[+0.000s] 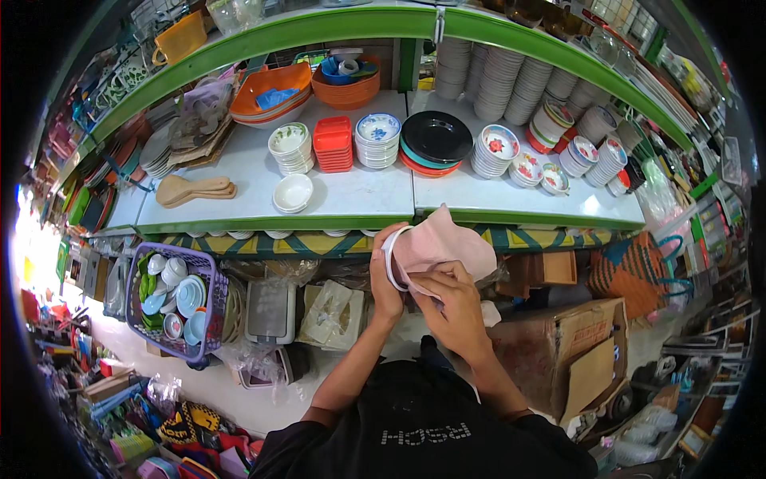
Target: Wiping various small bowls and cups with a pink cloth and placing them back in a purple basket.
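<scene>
My left hand (388,281) grips a round white bowl or dish (390,254) by its edge, holding it tilted on its side in front of the shelf. A pale pink cloth (446,242) lies against the bowl's inside and spreads out to the right. My right hand (446,296) pinches the cloth at the bowl's lower rim. Beyond my hands, on the white shelf (353,200), stand a single white bowl (293,193), stacks of patterned bowls (378,135), red rectangular dishes (333,143) and a black plate (437,136) on top of coloured plates.
A purple basket (216,299) of mixed dishes stands on the floor at the left. Wooden paddles (191,190) lie on the shelf's left part. A large cardboard box (538,353) and a woven bag (628,275) are at the right. The shelf's green front edge (269,224) runs just beyond my hands.
</scene>
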Motion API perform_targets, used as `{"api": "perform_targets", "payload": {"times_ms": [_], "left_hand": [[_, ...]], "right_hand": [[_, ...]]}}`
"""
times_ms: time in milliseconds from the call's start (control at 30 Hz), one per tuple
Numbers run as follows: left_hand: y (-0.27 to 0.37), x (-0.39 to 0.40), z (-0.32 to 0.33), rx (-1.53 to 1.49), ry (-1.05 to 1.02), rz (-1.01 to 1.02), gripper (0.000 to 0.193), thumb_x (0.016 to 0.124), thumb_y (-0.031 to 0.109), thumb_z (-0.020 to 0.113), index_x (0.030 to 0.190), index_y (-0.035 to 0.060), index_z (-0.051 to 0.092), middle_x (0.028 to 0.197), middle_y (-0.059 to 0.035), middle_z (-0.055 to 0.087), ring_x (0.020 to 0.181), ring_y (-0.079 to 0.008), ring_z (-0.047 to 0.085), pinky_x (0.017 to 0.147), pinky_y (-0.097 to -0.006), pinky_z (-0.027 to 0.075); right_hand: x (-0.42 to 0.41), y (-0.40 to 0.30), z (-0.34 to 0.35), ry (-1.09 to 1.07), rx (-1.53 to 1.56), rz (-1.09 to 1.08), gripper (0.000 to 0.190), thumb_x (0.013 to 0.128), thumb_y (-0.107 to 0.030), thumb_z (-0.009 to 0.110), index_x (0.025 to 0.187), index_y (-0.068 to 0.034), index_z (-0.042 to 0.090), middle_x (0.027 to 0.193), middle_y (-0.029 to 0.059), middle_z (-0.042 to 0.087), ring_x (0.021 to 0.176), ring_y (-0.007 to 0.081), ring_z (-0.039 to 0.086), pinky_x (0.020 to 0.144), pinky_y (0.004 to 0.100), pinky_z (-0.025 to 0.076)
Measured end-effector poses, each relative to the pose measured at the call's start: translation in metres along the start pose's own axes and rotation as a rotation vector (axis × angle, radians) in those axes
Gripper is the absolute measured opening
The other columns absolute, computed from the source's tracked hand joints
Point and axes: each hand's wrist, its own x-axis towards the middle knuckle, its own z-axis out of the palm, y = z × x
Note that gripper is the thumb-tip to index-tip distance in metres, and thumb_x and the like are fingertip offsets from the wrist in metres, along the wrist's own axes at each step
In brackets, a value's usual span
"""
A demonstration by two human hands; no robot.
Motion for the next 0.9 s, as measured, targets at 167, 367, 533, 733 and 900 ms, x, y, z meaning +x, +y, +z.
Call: {"api": "perform_targets", "payload": {"times_ms": [167, 367, 533, 733, 900], "left_hand": [[-0.018, -0.007, 0.048, 0.093, 0.138, 0.074, 0.055, 0.100, 0.043, 0.027, 0.130, 0.0006, 0.047, 0.123, -0.0110, 0.052, 0.113, -0.0209, 0.051, 0.102, -0.0337, 0.037], [-0.040, -0.011, 0.082, 0.187, 0.130, 0.145, 0.062, 0.099, 0.051, 0.029, 0.132, 0.0008, 0.044, 0.124, -0.0112, 0.050, 0.114, -0.0206, 0.049, 0.101, -0.0336, 0.038], [-0.064, -0.021, 0.095, 0.348, 0.028, 0.302, 0.065, 0.100, 0.055, 0.031, 0.135, 0.0002, 0.041, 0.128, -0.0124, 0.047, 0.118, -0.0212, 0.047, 0.104, -0.0344, 0.035], [-0.073, -0.026, 0.122, 0.100, 0.142, 0.238, 0.062, 0.101, 0.054, 0.040, 0.139, 0.0056, 0.036, 0.126, -0.0091, 0.050, 0.111, -0.0163, 0.050, 0.093, -0.0289, 0.043], [-0.069, -0.033, 0.136, 0.056, 0.226, 0.024, 0.049, 0.104, 0.034, 0.047, 0.147, 0.0118, 0.035, 0.118, -0.0022, 0.053, 0.085, -0.0048, 0.047, 0.070, -0.0201, 0.043]], "right_hand": [[0.010, 0.025, -0.040, -0.094, 0.259, -0.034, 0.017, 0.086, -0.011, 0.067, 0.095, 0.002, 0.071, 0.089, 0.0139, 0.068, 0.089, 0.0266, 0.054, 0.080, 0.0340, 0.045], [0.001, 0.054, -0.056, 0.038, 0.465, 0.029, 0.018, 0.090, -0.011, 0.065, 0.098, 0.005, 0.069, 0.087, 0.0120, 0.067, 0.088, 0.0224, 0.053, 0.080, 0.0317, 0.044], [-0.004, 0.078, -0.082, 0.106, 0.446, 0.056, 0.023, 0.092, -0.016, 0.064, 0.103, 0.003, 0.070, 0.096, 0.0162, 0.069, 0.094, 0.0278, 0.056, 0.083, 0.0361, 0.046], [-0.011, 0.105, -0.110, 0.106, 0.385, -0.028, 0.023, 0.092, -0.015, 0.065, 0.104, 0.004, 0.069, 0.094, 0.0145, 0.066, 0.088, 0.0226, 0.060, 0.078, 0.0319, 0.047], [-0.014, 0.118, -0.112, 0.140, 0.197, -0.212, 0.027, 0.079, -0.012, 0.076, 0.101, 0.003, 0.071, 0.093, 0.0169, 0.069, 0.089, 0.0273, 0.061, 0.079, 0.0357, 0.048]]}}
